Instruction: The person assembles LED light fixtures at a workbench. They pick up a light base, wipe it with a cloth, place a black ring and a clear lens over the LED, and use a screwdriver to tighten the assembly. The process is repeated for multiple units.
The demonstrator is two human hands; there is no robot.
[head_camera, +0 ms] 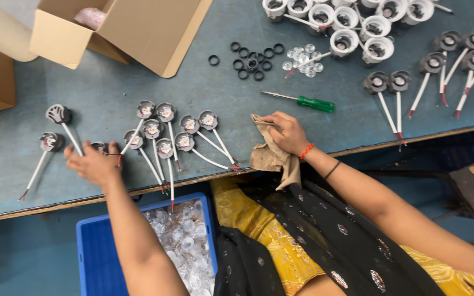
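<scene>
Seen from above, nearest the viewer, a blue plastic bin (97, 252) sits below the counter's front edge, filled with small clear plastic lenses (185, 246). Beside it is the person's lap in yellow and black patterned cloth.

On the blue-grey counter (111, 93), the left hand (91, 163) rests near the front edge, its grip closed around a small grey lamp holder (100, 146) with red and white wires. Just beside it lie a cluster of similar grey holders (165, 131) with white leads, and two more further left (56, 129).

The right hand (286, 133) sits near the edge too, its grip pinching a crumpled tan cloth (270, 156) that hangs over the counter's rim.

Beyond the right hand lies a green-handled screwdriver (303, 101). Further back are black rubber rings (250, 59) and clear lenses (303, 60). At the far edge stand white round housings (346, 22), more grey holders (445, 60) to the right, and an open cardboard box (138, 27) on the left.
</scene>
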